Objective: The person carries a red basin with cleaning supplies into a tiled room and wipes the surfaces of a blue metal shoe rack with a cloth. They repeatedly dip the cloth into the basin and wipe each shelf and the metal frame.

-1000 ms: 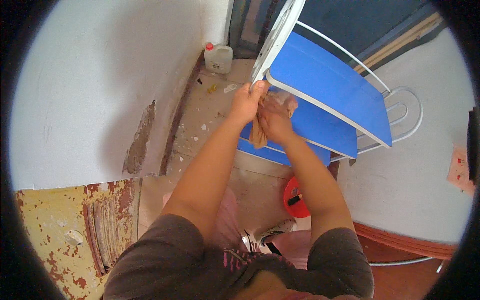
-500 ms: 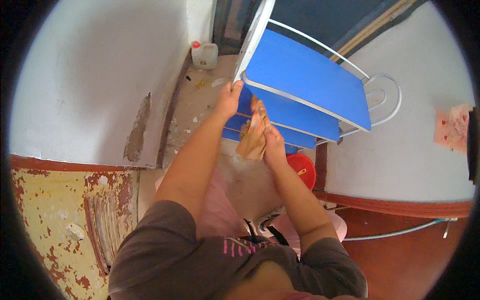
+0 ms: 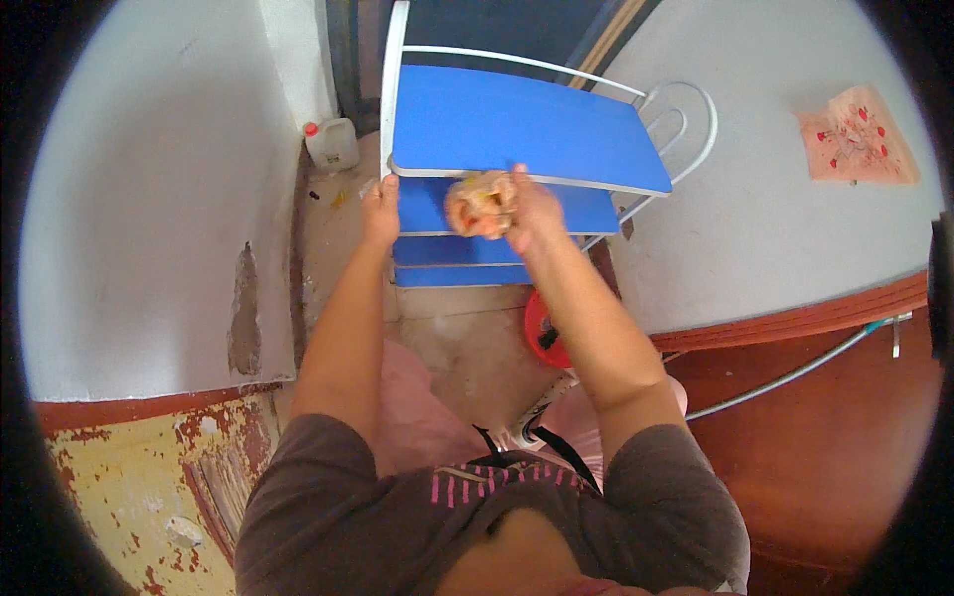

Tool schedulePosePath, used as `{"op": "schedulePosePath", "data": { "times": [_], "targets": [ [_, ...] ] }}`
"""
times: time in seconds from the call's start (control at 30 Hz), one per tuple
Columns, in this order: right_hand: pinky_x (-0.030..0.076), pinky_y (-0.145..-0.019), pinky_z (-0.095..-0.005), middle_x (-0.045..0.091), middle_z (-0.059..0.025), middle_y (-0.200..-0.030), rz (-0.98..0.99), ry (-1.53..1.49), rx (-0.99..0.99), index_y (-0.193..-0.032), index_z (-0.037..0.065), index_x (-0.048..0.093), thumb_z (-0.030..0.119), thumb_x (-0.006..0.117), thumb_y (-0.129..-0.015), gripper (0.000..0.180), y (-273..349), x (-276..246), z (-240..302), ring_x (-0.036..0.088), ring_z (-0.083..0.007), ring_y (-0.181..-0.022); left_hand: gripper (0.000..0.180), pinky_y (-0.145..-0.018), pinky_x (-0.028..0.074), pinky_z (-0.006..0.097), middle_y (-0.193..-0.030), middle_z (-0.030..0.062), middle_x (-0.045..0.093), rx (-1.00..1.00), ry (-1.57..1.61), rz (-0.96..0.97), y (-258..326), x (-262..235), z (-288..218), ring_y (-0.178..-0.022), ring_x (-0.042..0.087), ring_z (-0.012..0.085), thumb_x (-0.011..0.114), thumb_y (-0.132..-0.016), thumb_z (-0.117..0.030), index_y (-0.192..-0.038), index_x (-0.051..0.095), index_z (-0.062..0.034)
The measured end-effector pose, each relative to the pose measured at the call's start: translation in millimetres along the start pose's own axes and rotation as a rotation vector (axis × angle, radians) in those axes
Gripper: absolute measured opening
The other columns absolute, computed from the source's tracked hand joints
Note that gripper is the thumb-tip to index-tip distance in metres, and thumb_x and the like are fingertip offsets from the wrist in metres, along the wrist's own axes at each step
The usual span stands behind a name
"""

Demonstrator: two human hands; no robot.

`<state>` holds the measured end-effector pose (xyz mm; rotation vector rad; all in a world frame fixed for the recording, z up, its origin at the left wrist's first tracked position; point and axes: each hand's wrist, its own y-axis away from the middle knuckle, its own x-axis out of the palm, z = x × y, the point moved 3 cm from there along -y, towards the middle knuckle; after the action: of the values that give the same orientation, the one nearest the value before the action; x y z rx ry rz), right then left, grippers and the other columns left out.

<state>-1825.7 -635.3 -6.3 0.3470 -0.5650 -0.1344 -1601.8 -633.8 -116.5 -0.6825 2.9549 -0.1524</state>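
A rack with blue shelves (image 3: 522,121) and a white metal frame (image 3: 393,74) stands in front of me. At its left side, my left hand (image 3: 381,211) is closed around the white upright, just below the top shelf's corner. My right hand (image 3: 538,215) grips a crumpled tan and orange cloth (image 3: 480,206), slightly blurred. The cloth is bunched in front of the second shelf, just under the top shelf's front edge. Whether it touches that shelf, I cannot tell. Part of the lower shelves is hidden behind my right hand and the cloth.
A whitish jug (image 3: 334,146) with a red cap stands on the floor at the far left. Below the rack, a red basin (image 3: 538,328) sits partly behind my right forearm. A pale hose (image 3: 775,382) runs at the right. A pinkish patterned sheet (image 3: 860,137) is on the right wall.
My view has shifted, so the rack appears farther left and more level. My right hand has lifted the cloth, which hung long before and is now bunched up. My left hand stays on the upright.
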Motion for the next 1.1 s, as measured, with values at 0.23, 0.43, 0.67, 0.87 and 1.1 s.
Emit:
{"op": "schedulePosePath", "data": {
  "times": [0.23, 0.43, 0.67, 0.87, 1.1],
  "targets": [
    [0.056, -0.078, -0.0474, 0.058, -0.0165, -0.111, -0.289, -0.026, -0.282, -0.116, -0.003, 0.048, 0.034, 0.036, -0.101, 0.042, -35.6, -154.7, 147.8, 0.060, -0.0320, -0.099, 0.056, -0.069, 0.043, 0.033, -0.076, 0.0045, 0.055, 0.012, -0.012, -0.048, -13.4, 7.0, 11.3, -0.074, 0.050, 0.0145, 0.044, -0.094, -0.055, -0.080, 0.055, -0.0020],
    [0.052, -0.084, -0.0448, 0.054, -0.0159, -0.116, -0.375, 0.032, -0.700, -0.120, -0.004, 0.047, 0.032, 0.035, -0.100, 0.043, -18.0, -226.5, 240.3, 0.059, -0.0309, -0.100, 0.050, -0.059, 0.039, 0.031, -0.068, -0.0011, 0.048, 0.014, 0.020, -0.055, -9.2, 13.4, 0.7, -0.063, 0.045, 0.0123, 0.042, -0.095, -0.051, -0.078, 0.052, -0.0059],
    [0.048, -0.084, -0.0342, 0.059, -0.0119, -0.112, -0.188, 0.703, -0.729, -0.128, 0.002, 0.050, 0.033, 0.047, -0.097, 0.044, -42.4, -184.6, 270.2, 0.059, -0.0197, -0.098, 0.046, -0.056, 0.036, 0.027, -0.065, -0.0037, 0.043, 0.032, 0.086, -0.057, -23.2, 13.6, -7.7, -0.060, 0.040, 0.0090, 0.041, -0.096, -0.051, -0.076, 0.049, -0.0104],
    [0.051, -0.076, -0.0332, 0.063, -0.0105, -0.103, -0.232, 0.830, -0.635, -0.128, 0.004, 0.050, 0.033, 0.057, -0.093, 0.045, -104.9, -194.8, 281.8, 0.061, -0.0186, -0.086, 0.048, -0.058, 0.035, 0.028, -0.066, -0.0019, 0.044, 0.028, 0.033, -0.019, -33.5, 17.7, -15.2, -0.062, 0.041, 0.0105, 0.037, -0.097, -0.051, -0.072, 0.045, -0.0106],
    [0.050, -0.070, -0.0300, 0.063, -0.0054, -0.092, -0.194, 0.915, -0.584, -0.113, 0.002, 0.055, 0.032, 0.049, -0.097, 0.034, -123.5, -212.4, 254.6, 0.060, -0.0140, -0.081, 0.045, -0.059, 0.033, 0.028, -0.068, -0.0017, 0.045, -0.085, 0.091, -0.067, -41.1, 25.4, -29.3, -0.064, 0.041, 0.0108, 0.040, -0.098, -0.046, -0.071, 0.047, -0.0103]
  ]
}}
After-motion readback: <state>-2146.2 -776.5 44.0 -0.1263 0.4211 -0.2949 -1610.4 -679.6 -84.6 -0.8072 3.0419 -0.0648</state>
